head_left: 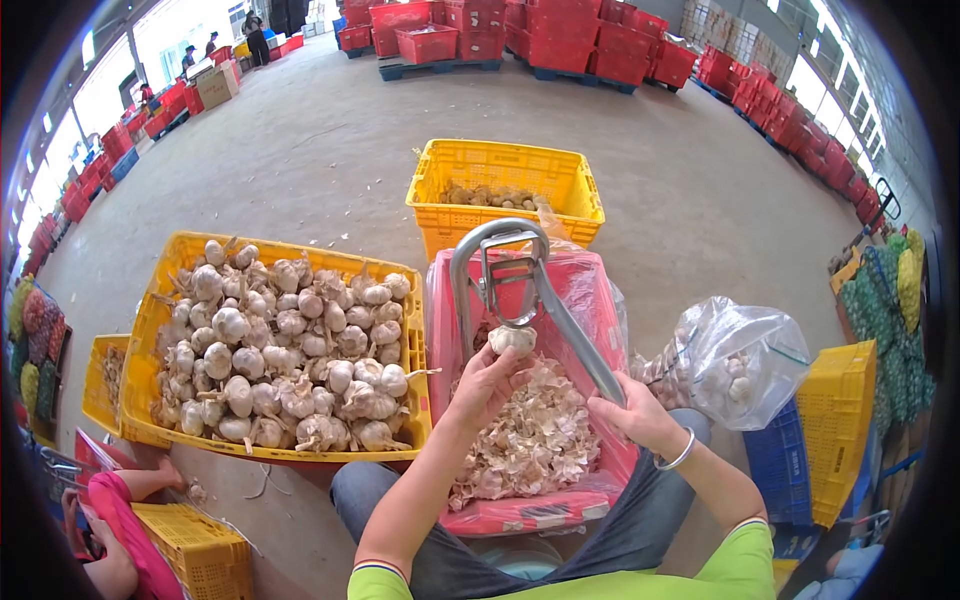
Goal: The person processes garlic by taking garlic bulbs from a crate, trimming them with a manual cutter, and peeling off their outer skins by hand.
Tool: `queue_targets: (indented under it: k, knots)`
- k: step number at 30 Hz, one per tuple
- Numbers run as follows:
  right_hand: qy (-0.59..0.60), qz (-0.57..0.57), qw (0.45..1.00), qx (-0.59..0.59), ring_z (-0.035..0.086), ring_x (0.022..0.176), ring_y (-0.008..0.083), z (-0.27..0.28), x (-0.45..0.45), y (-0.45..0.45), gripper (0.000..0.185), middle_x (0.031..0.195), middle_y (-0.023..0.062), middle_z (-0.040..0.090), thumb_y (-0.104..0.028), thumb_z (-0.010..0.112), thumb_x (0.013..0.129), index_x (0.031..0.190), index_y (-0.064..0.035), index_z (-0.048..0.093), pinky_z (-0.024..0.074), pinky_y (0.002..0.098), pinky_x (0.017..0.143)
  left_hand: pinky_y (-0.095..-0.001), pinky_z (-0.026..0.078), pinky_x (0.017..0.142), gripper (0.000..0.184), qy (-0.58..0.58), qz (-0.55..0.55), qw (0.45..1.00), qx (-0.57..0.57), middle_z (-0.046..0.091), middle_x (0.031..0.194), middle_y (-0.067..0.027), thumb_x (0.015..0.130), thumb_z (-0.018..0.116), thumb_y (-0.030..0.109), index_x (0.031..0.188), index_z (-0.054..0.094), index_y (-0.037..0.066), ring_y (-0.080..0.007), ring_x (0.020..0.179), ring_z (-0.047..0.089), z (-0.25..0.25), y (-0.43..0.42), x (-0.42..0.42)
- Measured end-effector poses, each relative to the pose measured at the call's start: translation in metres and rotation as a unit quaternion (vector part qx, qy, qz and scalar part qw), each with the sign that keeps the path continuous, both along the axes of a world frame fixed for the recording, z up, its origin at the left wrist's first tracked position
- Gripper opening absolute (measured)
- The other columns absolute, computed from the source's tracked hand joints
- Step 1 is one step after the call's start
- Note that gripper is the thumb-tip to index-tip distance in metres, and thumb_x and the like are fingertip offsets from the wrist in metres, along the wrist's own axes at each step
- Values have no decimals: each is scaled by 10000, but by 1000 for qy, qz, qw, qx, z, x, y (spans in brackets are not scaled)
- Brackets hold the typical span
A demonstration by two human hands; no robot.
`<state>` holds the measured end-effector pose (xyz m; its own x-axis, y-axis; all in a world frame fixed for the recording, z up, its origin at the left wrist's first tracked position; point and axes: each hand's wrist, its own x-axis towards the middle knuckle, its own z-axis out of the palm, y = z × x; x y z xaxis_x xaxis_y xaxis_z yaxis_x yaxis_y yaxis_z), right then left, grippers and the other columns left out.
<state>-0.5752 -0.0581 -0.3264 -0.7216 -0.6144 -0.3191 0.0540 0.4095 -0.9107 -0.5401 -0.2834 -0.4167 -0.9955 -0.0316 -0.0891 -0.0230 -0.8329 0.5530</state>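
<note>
My left hand (pixel 484 388) is closed around a white garlic bulb (pixel 513 341), held up just below the ring-shaped head of a grey metal hand-lever cutter (pixel 580 345). Whether the bulb touches the metal ring I cannot tell. My right hand (pixel 638 414) grips the lower end of the cutter's long lever. Under both hands sits a pink crate (pixel 612 285), lined with clear plastic and holding a heap of garlic skins and trimmings (pixel 530 440). To the left, a yellow crate (pixel 165 290) is piled with whole garlic bulbs (pixel 285 340), several with stems.
Behind the pink crate stands another yellow crate (pixel 500 158) with small brownish pieces inside. A clear plastic bag (pixel 745 365) of garlic lies at right, beside blue (pixel 775 465) and yellow crates (pixel 845 420). A person in pink (pixel 135 530) sits at lower left. Red crates (pixel 565 35) are stacked behind.
</note>
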Motion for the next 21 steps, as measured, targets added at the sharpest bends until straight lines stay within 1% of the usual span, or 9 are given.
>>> queue_targets:
  k: [3, 6, 9, 12, 15, 18, 21]
  knots:
    - [27, 1, 1000, -1, 433, 592, 48, -6, 0, -1, 254, 675, -21, 464, -229, 619, 842, 924, -27, 489, 382, 224, 518, -257, 500, 711, 316, 4, -2, 1000, -13, 561, 1080, -77, 902, 526, 142, 1181, 451, 12, -145, 881, 577, -5, -2, -2]
    - [46, 8, 999, -4, 439, 650, 60, -13, -2, 0, 242, 717, -5, 481, -207, 618, 839, 927, -19, 493, 398, 234, 580, -246, 498, 693, 296, 2, 9, 1000, -25, 578, 1039, -57, 907, 521, 181, 1142, 485, 4, -125, 864, 575, 0, 0, -1]
    - [42, 12, 999, -8, 447, 664, 75, -23, -5, 2, 233, 734, 2, 492, -188, 614, 836, 937, -15, 495, 408, 246, 608, -241, 482, 701, 294, -2, 3, 1000, -10, 576, 1040, -75, 905, 524, 148, 1156, 473, 4, -112, 842, 562, 0, -1, -1]
    - [60, 6, 998, -6, 458, 664, 80, -33, -6, 1, 221, 737, 7, 501, -176, 611, 833, 939, -17, 499, 411, 248, 606, -230, 471, 685, 282, 2, 12, 999, -40, 577, 1030, -68, 903, 526, 135, 1150, 480, 6, -92, 814, 547, 1, -1, -2]
    - [99, 7, 995, -17, 471, 669, 83, -37, -4, 0, 216, 742, 12, 511, -169, 612, 828, 935, -17, 502, 414, 252, 605, -233, 492, 688, 280, 9, 15, 998, -55, 576, 1018, -54, 902, 527, 137, 1140, 479, -3, -108, 841, 569, -4, -3, -5]
    - [99, 10, 995, -12, 482, 670, 83, -40, -5, 2, 206, 740, 20, 522, -163, 613, 824, 928, -17, 511, 418, 255, 602, -239, 485, 700, 290, 18, 15, 997, -77, 570, 1034, -53, 896, 535, 124, 1151, 469, 3, -103, 846, 565, -6, -3, -6]
    - [99, -1, 995, 8, 478, 657, 83, -40, -5, 1, 198, 731, 19, 523, -162, 615, 821, 920, -19, 519, 417, 255, 598, -249, 478, 715, 330, -7, 11, 996, -84, 552, 1079, -55, 887, 541, 103, 1188, 437, 16, -112, 887, 562, -9, -1, -6]
